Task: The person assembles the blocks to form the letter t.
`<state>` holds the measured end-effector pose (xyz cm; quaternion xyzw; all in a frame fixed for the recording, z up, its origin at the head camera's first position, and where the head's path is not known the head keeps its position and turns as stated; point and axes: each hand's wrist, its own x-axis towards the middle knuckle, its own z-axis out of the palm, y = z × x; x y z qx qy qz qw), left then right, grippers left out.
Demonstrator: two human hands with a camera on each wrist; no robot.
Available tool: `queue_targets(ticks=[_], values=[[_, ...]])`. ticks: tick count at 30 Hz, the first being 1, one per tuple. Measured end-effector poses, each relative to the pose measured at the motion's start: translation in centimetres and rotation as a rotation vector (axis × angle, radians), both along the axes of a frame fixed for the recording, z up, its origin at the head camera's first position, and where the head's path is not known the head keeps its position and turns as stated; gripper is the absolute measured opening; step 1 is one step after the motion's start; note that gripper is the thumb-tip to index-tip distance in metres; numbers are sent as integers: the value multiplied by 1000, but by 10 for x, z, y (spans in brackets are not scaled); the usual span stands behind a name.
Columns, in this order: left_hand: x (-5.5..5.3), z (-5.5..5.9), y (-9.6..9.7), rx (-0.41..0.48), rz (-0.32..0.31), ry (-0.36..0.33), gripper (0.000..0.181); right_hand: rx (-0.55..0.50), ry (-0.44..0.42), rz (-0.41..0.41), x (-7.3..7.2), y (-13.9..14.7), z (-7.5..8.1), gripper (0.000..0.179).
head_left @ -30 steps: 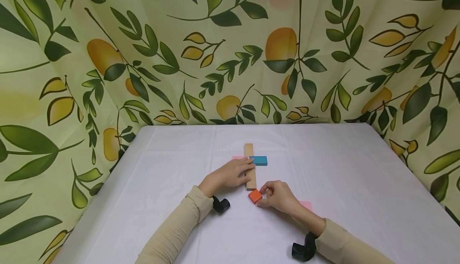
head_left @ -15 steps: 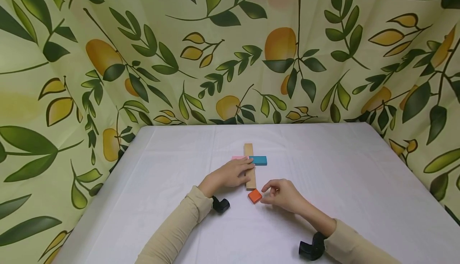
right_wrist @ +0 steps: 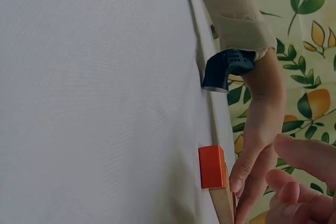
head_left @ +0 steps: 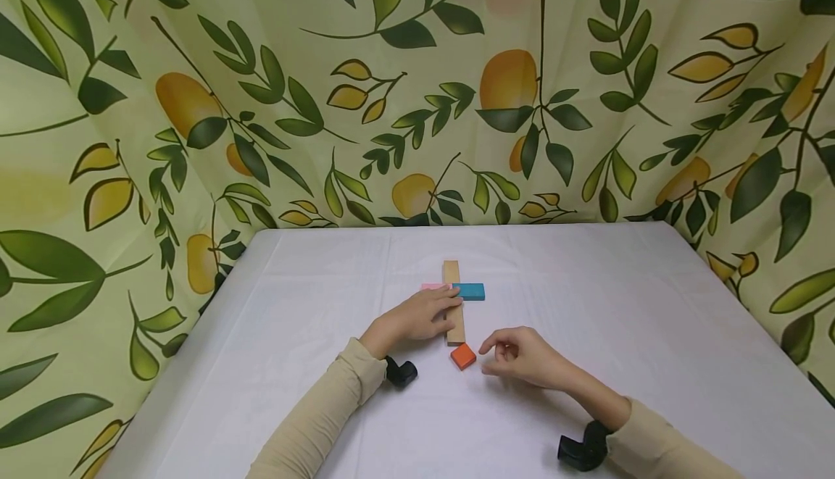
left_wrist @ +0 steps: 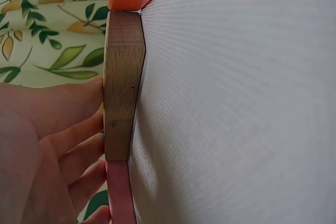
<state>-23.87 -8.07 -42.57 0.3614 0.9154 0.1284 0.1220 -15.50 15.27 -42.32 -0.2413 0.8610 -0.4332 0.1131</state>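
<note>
My left hand rests over the middle of a cross of flat blocks, fingers extended. Its thumb and fingertips touch the near natural wood block and cover much of the pink block. A blue block points right, and another natural wood block points away. At the near end of the cross an orange block lies turned like a diamond, one corner at the wood block's end. Just right of it hovers my right hand, fingers loosely bent, with nothing in them.
A white cloth covers the table. Behind it hangs a leaf-and-fruit patterned curtain. Black camera mounts sit at both wrists, the left mount and the right mount, close over the cloth.
My right hand has let go of the orange block and drawn back to the right. A pink piece beside the right wrist is now hidden by the arm. My left hand stays put.
</note>
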Motion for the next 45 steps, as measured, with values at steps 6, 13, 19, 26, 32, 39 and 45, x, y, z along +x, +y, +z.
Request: queue_targets(ticks=[6,13,19,26,32,39,45], values=[[0,-1,0,6,1,1,51,-41,-15,47,2,9,2,26],[0,0,0,-7,5,2,51,-53,-7,72,4,17,2,27],[0,1,1,-12,3,3,51,-36,-11,67,4,26,0,27],[1,2,0,-4,-8,4,51,-49,-11,51,5,37,-2,28],[1,2,0,-9,-18,7,51,-60,-15,52,7,46,-4,28],[1,1,0,-6,-21,10,50,-58,-10,35,10,56,-4,25],[0,1,0,-3,-23,11,50,-88,35,57,11,64,-7,22]])
